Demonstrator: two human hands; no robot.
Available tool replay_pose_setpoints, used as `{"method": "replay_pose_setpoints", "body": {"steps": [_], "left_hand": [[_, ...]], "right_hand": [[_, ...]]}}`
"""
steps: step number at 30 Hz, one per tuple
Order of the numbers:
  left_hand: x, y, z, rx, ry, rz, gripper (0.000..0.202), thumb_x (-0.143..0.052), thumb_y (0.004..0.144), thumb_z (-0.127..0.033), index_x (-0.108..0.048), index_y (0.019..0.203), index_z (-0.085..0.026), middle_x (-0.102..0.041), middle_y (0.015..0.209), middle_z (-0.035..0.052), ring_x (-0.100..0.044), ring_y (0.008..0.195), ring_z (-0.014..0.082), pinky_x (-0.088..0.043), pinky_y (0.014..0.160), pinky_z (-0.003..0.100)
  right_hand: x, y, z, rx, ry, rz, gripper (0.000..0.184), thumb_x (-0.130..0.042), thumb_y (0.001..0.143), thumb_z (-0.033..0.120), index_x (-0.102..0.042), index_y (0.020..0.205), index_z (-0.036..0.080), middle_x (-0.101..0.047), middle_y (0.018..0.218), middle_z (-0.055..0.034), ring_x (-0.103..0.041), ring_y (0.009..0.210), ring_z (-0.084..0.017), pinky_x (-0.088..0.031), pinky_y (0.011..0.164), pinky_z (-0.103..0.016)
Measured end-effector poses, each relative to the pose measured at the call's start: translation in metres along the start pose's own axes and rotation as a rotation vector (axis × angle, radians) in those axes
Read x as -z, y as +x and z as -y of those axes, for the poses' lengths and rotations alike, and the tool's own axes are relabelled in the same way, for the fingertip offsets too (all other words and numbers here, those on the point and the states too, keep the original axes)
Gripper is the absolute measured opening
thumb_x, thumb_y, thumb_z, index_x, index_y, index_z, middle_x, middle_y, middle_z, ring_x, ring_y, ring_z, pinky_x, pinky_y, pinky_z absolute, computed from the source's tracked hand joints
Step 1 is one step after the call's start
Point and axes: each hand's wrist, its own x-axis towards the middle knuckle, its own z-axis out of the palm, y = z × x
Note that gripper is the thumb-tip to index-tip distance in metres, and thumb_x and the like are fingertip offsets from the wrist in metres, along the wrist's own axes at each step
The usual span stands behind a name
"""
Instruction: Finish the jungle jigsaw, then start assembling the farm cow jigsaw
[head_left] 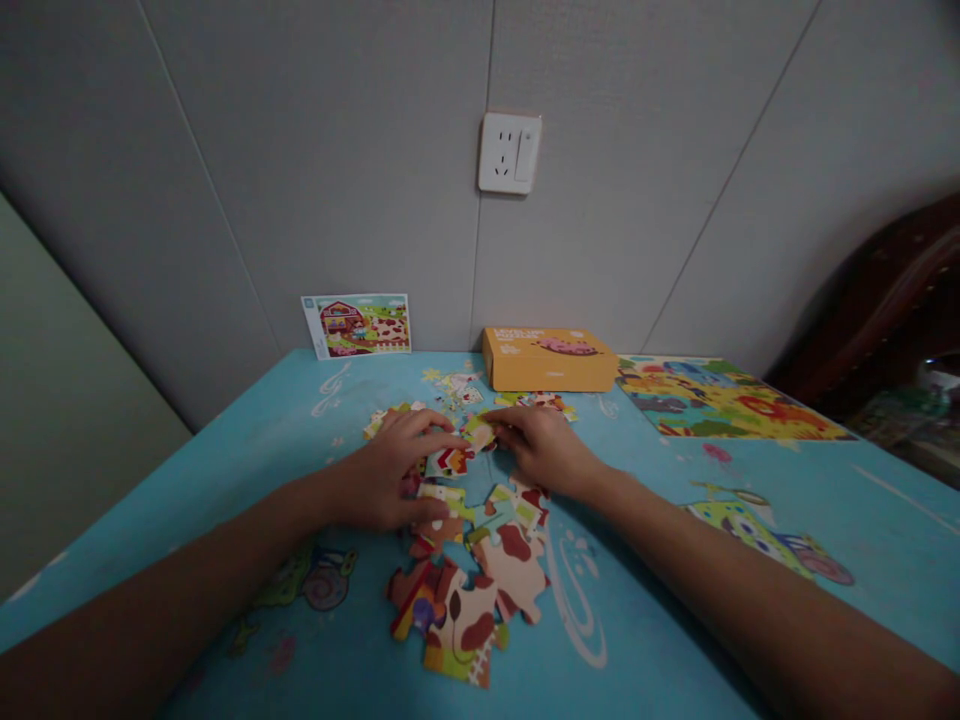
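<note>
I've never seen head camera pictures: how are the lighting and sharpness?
Head view: dim light, corners darker; a soft shadow beside the right forearm; wall seams fan apart upward, suggesting perspective distortion; cow puzzle pieces fairly clear, but small print on the orange puzzle box blurred.

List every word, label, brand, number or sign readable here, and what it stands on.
"LEVEL UP": top of the orange box, blurred.
"PUZZLES": beneath it, blurrier.
Smaller print, same box: too blurred to read.
Corner mark, picture card: too small to read.
</note>
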Motion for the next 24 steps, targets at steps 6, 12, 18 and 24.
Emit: {"method": "replay_pose_setpoints", "body": {"steps": [6, 12, 18, 24], "left_hand": [[-0.005, 0.006, 0.010, 0.164, -0.047, -0.122, 0.045, -0.062, 0.088, -0.041, -0.057, 0.127, -0.018, -0.052, 0.124, 0.0116, -0.055, 0.108, 0.0254, -0.044, 0.097, 0.042], [-0.011, 0.006, 0.018, 0.213, -0.002, -0.170, 0.038, -0.061, 0.090, -0.035, -0.059, 0.123, -0.018, -0.055, 0.112, 0.0083, -0.057, 0.086, 0.0188, -0.047, 0.085, 0.038], [-0.012, 0.007, 0.018, 0.212, -0.009, -0.203, 0.033, -0.059, 0.090, -0.030, -0.061, 0.120, -0.018, -0.057, 0.107, 0.0069, -0.057, 0.081, 0.0172, -0.048, 0.081, 0.034], [-0.011, 0.009, 0.014, 0.196, -0.070, -0.274, 0.027, -0.048, 0.089, -0.020, -0.062, 0.113, -0.016, -0.059, 0.107, 0.0082, -0.059, 0.089, 0.0183, -0.050, 0.080, 0.033]], "right_hand": [[-0.004, -0.001, -0.001, 0.117, -0.031, 0.000, 0.027, -0.056, 0.091, 0.020, -0.071, 0.113, 0.015, -0.073, 0.094, -0.0099, -0.064, 0.086, -0.021, -0.046, 0.078, -0.033], [0.005, -0.009, 0.020, 0.398, 0.027, 0.009, 0.031, -0.058, 0.093, 0.035, -0.068, 0.115, 0.016, -0.066, 0.090, -0.0088, -0.058, 0.086, -0.020, -0.046, 0.079, -0.034], [-0.004, -0.010, 0.034, 0.651, 0.102, 0.163, 0.040, -0.064, 0.088, 0.044, -0.068, 0.118, 0.018, -0.065, 0.109, -0.0117, -0.058, 0.102, -0.023, -0.046, 0.089, -0.037], [0.000, -0.007, 0.023, 0.610, 0.131, 0.143, 0.030, -0.047, 0.099, 0.028, -0.068, 0.116, 0.015, -0.069, 0.101, -0.0103, -0.062, 0.094, -0.019, -0.049, 0.086, -0.033]]}}
